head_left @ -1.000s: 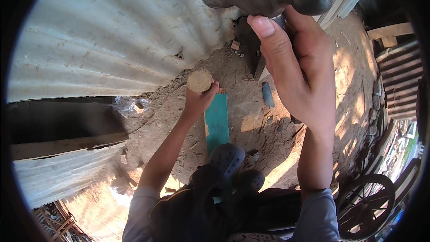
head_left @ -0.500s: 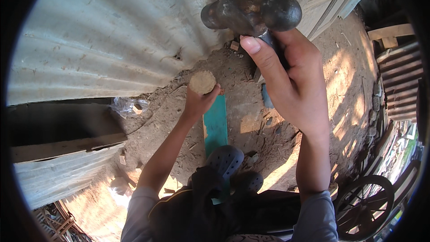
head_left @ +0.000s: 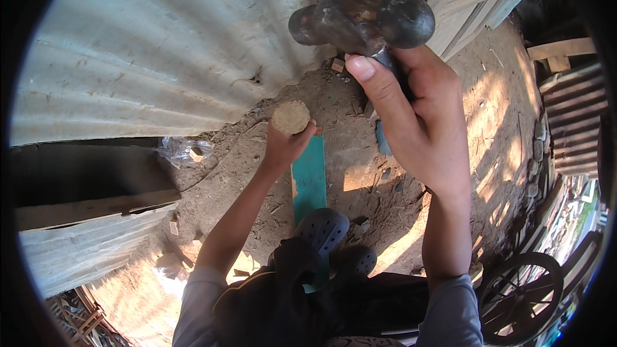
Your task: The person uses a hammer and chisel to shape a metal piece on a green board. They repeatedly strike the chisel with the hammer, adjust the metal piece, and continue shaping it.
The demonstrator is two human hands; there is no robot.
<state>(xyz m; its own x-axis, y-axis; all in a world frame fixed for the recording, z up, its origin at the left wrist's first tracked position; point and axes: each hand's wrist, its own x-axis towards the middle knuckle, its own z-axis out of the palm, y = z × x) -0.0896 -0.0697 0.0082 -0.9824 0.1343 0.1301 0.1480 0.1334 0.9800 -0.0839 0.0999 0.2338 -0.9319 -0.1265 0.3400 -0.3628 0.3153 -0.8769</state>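
Note:
Raised close in front of me, a dark ball-peen hammer [head_left: 350, 20] is gripped just below its head by my right hand [head_left: 427, 115]. The thumb presses along the handle, and the rest of the handle is hidden. Lower down, my left hand [head_left: 287, 148] is wrapped round a round piece of wood [head_left: 290, 117], its pale flat end facing up. How long that piece is cannot be seen. Beneath the left hand, a green-painted board [head_left: 310, 173] lies on the dirt. One of my clog-shod feet [head_left: 324, 228] rests on the board.
A corrugated metal wall [head_left: 160, 51] rises at the left and ahead, near a wooden door [head_left: 475, 0]. Clear plastic [head_left: 180, 151] lies by a dark opening at the left. At the lower right stands a spoked wheel [head_left: 522, 297]. Wood scraps litter the dirt floor [head_left: 257, 186].

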